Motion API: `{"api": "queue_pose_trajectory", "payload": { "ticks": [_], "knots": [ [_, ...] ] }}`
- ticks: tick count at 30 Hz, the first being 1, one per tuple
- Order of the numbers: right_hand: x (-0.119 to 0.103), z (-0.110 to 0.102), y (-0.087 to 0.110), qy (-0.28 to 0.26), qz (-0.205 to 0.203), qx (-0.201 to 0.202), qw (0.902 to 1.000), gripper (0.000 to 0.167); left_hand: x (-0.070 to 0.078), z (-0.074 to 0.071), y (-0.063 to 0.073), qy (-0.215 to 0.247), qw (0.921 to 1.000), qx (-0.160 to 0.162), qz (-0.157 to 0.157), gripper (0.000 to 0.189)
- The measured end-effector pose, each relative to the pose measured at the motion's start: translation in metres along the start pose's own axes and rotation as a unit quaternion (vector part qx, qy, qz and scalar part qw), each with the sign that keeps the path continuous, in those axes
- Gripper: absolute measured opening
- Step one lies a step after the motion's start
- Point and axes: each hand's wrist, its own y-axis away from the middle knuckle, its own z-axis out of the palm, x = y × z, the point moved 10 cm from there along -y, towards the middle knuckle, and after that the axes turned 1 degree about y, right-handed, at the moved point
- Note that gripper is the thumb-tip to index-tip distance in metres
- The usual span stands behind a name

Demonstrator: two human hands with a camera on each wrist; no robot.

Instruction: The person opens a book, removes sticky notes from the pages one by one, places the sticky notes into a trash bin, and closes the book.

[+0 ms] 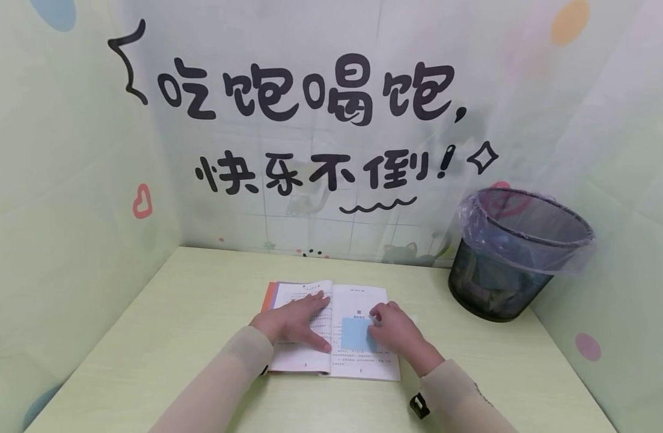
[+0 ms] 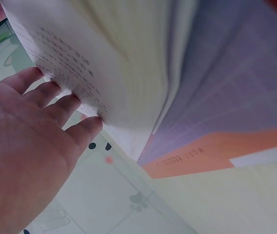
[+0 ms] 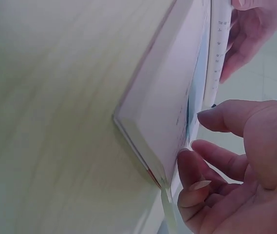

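Note:
An open book (image 1: 363,367) lies on the table with printed pages facing up. On its right page sits a light blue square sheet of paper (image 1: 355,334), which shows only as a thin strip in the right wrist view. My left hand (image 1: 301,319) rests across the left page, fingers spread and thumb by the centre fold. In the left wrist view, fingertips (image 2: 92,127) touch the printed page. My right hand (image 1: 398,331) is over the right page at the blue sheet's right edge. Its fingers are bent loosely, with a gap between thumb and index finger in the right wrist view.
A black wastebasket (image 1: 493,288) lined with a translucent purple bag stands at the table's back right. A pale ribbon (image 3: 167,212) hangs from the book's edge. Fabric walls with large black writing (image 1: 315,168) enclose the pale table (image 1: 147,355) at the back and sides.

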Motion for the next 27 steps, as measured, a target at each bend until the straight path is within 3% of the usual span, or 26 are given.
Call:
{"api": "queue_pose_trajectory", "payload": {
  "ticks": [11,21,27],
  "knots": [
    [-0.003,0.005,-0.003,-0.004,-0.006,-0.004,1.0,0.027,0.0,0.0,0.001,0.006,1.0,0.0,-0.003,0.116],
    [-0.013,0.006,0.0,0.027,-0.031,-0.009,0.9991,0.023,-0.001,0.001,0.0,0.003,1.0,0.001,-0.006,0.115],
    [-0.019,0.006,0.005,0.036,-0.048,-0.01,0.9982,0.012,-0.001,0.0,0.0,-0.002,1.0,-0.001,-0.004,0.115]
  ]
}}
